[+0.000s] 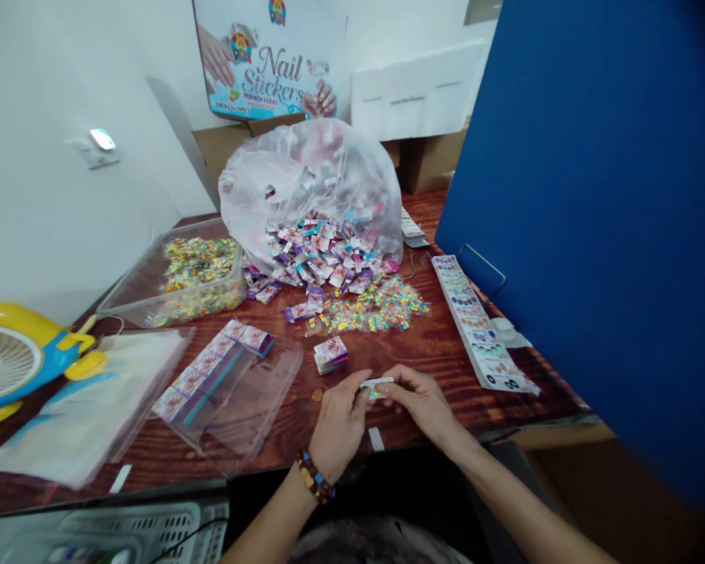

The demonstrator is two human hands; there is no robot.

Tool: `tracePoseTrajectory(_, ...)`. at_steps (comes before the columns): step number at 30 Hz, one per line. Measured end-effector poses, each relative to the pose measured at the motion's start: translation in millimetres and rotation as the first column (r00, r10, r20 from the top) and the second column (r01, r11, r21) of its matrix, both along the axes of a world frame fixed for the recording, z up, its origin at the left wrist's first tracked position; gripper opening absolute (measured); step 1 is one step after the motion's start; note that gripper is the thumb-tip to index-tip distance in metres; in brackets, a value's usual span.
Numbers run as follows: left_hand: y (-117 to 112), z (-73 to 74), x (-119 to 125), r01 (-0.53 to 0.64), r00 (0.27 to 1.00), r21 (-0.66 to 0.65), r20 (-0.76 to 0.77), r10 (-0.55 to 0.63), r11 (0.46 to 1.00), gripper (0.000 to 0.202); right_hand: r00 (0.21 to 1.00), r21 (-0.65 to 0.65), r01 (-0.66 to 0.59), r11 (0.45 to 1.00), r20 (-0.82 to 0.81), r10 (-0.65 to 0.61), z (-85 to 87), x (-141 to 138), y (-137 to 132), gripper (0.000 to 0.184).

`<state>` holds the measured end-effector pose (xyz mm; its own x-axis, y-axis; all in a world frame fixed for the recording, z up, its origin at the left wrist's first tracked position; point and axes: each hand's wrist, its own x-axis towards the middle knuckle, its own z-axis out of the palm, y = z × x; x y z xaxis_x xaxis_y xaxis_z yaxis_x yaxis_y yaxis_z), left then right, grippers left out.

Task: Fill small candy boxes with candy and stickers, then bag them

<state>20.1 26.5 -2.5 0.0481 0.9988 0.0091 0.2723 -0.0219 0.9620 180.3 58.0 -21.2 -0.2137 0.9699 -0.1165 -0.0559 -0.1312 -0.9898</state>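
Observation:
Close to the table's front edge, my left hand (344, 415) and my right hand (420, 399) pinch a small packet (376, 391) between them. It has a white upper edge and bright yellow-green bits below, perhaps candy; my fingers hide its ends. Just beyond my left hand sits a short stack of small printed boxes (330, 354). A loose heap of clear candy sachets (376, 305) lies further back. Behind it, many small purple and white boxes (323, 251) spill from a big translucent plastic bag (311, 168).
On the left, a clear tub (170, 305) holds more sachets, near a yellow-blue fan (29, 360) and flat plastic bags (94, 399). A row of boxes (205, 364) lies on a clear pouch (252, 399). Sticker sheets (479, 325) lie right, beside a blue panel (587, 219).

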Motion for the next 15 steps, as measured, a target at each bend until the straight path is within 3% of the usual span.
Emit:
tracePoseTrajectory(3, 12.7, 14.7, -8.4, 0.020, 0.994, 0.100, -0.110, -0.009, 0.995, 0.030, 0.995, 0.015, 0.080, 0.997, 0.052, -0.081, -2.6, 15.6, 8.2, 0.029)
tracePoseTrajectory(6, 44.6, 33.4, -24.6, 0.033, 0.970, 0.247, -0.242, 0.029, 0.968, 0.027, 0.978, 0.031, 0.129, 0.991, 0.161, -0.133, -12.4, 33.4, 11.7, 0.029)
tracePoseTrajectory(10, 113.5, 45.8, -42.5, 0.100, 0.863, 0.326, -0.498, 0.081, 0.940, 0.023, 0.938, 0.100, 0.057, 0.993, 0.336, -0.087, -23.2, 43.7, 4.9, 0.026)
tracePoseTrajectory(11, 132.4, 45.7, -43.7, 0.125, 0.810, 0.306, -0.581, 0.082, 0.944, 0.023, 0.927, 0.114, 0.042, 0.993, 0.366, -0.081, -23.6, 43.6, 2.6, 0.026)
tracePoseTrajectory(15, 200.8, 38.5, -35.4, 0.137, 0.714, 0.292, -0.691, 0.110, 0.946, 0.022, 0.896, 0.140, 0.036, 0.989, 0.433, -0.094, -20.9, 41.7, -2.3, 0.027)
